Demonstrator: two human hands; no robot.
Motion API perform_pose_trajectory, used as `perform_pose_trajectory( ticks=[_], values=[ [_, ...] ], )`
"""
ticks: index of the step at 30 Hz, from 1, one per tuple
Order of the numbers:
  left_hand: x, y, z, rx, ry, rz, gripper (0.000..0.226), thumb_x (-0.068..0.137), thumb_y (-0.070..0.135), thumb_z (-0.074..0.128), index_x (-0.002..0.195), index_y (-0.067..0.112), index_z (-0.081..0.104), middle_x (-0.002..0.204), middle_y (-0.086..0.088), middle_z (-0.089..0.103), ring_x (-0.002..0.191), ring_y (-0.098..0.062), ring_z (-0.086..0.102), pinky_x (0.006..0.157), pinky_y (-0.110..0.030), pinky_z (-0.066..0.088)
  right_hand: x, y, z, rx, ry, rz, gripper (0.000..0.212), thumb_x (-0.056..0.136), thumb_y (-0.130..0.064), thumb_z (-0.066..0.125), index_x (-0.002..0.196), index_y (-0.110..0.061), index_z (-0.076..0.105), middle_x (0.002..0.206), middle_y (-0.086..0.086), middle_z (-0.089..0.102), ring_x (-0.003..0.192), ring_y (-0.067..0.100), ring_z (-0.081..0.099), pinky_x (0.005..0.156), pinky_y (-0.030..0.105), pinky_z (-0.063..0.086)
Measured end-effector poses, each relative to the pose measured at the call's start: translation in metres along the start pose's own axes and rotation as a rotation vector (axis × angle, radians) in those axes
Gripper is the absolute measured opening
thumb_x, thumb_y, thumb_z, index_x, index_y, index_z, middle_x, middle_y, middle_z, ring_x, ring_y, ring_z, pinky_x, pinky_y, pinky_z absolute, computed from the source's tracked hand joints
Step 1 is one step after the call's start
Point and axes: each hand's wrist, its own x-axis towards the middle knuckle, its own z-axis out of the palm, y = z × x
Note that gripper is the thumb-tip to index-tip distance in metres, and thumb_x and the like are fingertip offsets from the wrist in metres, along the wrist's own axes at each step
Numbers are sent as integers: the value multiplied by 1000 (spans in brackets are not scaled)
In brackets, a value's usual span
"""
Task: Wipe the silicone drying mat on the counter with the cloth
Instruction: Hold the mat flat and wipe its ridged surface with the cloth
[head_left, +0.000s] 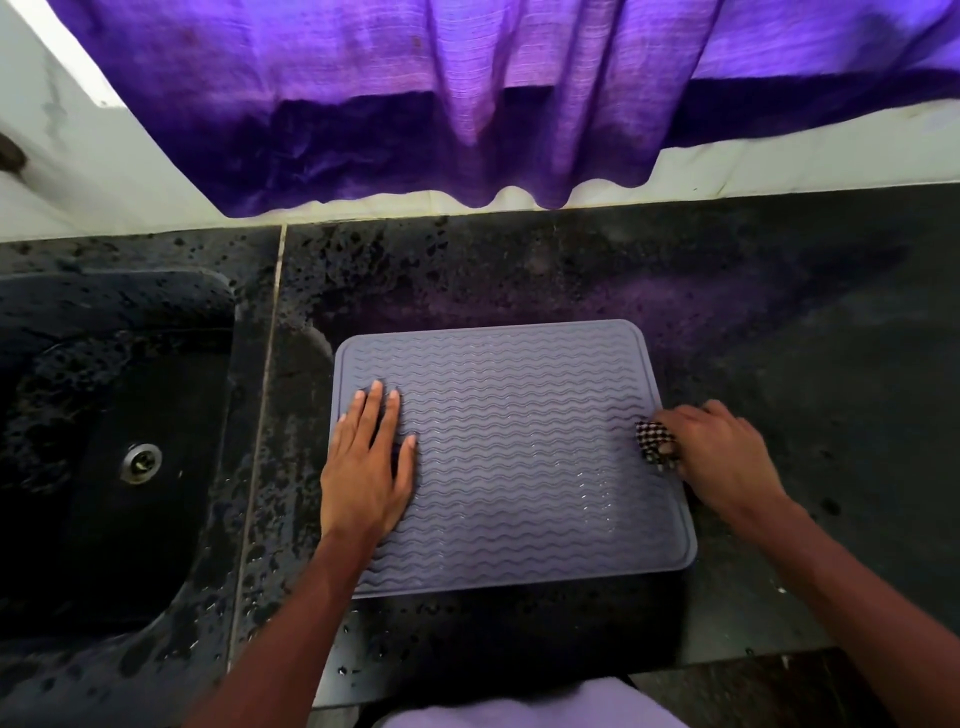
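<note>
With our left hand (366, 462) flat on the grey wavy-ribbed silicone mat (519, 457) and our right hand (719, 457) gripping the bunched checkered cloth (655, 440) at its right edge, glistening droplets suggest wiping remains.

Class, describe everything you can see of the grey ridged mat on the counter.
The greyish rectangular silicone mat has rounded corners, a rim and wavy ridges. It lies flat on the speckled black counter. The left hand rests flat on it; the right hand holds a checked cloth at its right edge.
</note>
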Motion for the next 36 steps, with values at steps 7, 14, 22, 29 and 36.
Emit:
perform_pose_trajectory(
  ticks=[7, 14, 22, 29, 36],
  values=[
    [0, 1, -2, -22, -37, 11, 73, 104, 59, 25, 162, 16, 18, 171, -2, 10, 158, -18, 4, 127, -44, 16, 3, -103, -12, 409, 90, -114, 62, 66, -5, 76, 121, -27, 60, 112, -1, 68, 101, 23, 58, 86, 36, 48],
    [0, -1, -3, -14, -44, 30, 74, 103, 59, 27, 162, 16, 17, 171, -2, 10, 158, -18, 4, 126, -46, 19, 11, -129, 22, 251, 17, -254, 63, 66, -10, 78, 122, -28, 57, 116, -3, 59, 110, 25, 50, 83, 45, 49],
    [-1, 0, -3, -29, -24, 36, 74, 103, 58, 29, 162, 14, 21, 170, -3, 13, 158, -20, 8, 126, -47, 19, -3, -6, 14, 98, 24, -41, 63, 54, -6, 79, 112, -26, 65, 102, -5, 65, 91, 26, 54, 67, 40, 52],
    [-1, 4, -5, -46, 1, 25, 73, 103, 57, 31, 161, 13, 24, 169, -4, 18, 157, -20, 11, 125, -47, 21, -3, 9, -1, 381, -15, 243, 36, 77, -13, 67, 107, -29, 56, 97, 1, 67, 91, 30, 62, 71, 43, 54],
    [0, 4, -6, -49, 36, 50, 72, 103, 55, 35, 160, 12, 28, 168, -5, 22, 156, -21, 16, 124, -47, 24, 19, -106, 0, 478, 47, -49, 39, 78, -15, 71, 113, -30, 62, 102, -2, 69, 92, 16, 61, 75, 29, 53]
  ],
)
